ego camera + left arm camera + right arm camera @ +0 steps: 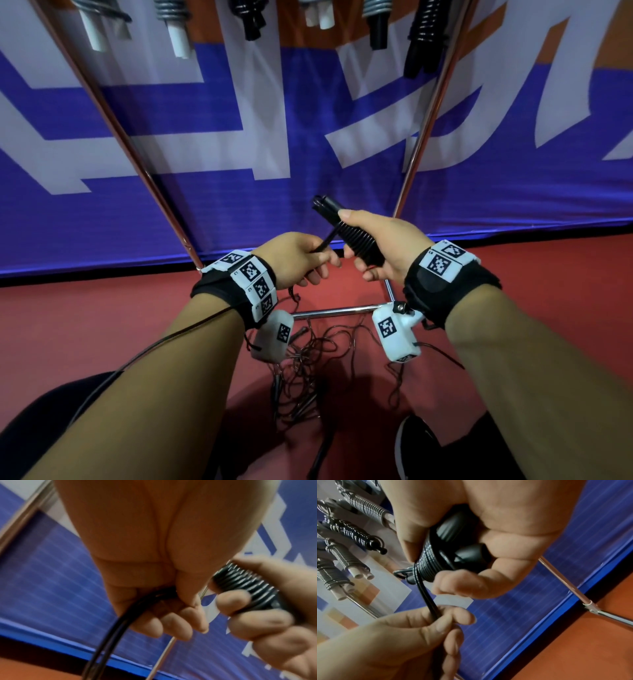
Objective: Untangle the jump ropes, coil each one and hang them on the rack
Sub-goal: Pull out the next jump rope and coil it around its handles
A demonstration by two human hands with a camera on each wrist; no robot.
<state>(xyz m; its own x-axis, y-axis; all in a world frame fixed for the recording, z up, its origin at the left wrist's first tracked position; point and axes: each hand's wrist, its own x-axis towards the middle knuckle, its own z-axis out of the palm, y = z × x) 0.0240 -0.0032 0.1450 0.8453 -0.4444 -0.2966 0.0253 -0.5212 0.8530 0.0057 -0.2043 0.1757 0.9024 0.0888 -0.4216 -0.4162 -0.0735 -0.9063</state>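
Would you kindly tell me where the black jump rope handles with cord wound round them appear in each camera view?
Head: the wound black handles sit centre frame, gripped by the right hand.
Left wrist: the wound black handles lie right of centre, in the right hand's fingers.
Right wrist: the wound black handles show upper centre, under the palm.
Shared landmark: the cord pinched by the left hand.

I see a blue banner [191, 212] with big white shapes across the back, an orange band along its top edge. Below it runs a dark strip, then a reddish floor [85, 318]. A dark shoe [416, 445] stands on that floor, low in my view. At lower left sits something dark, possibly a chair seat [51, 404].
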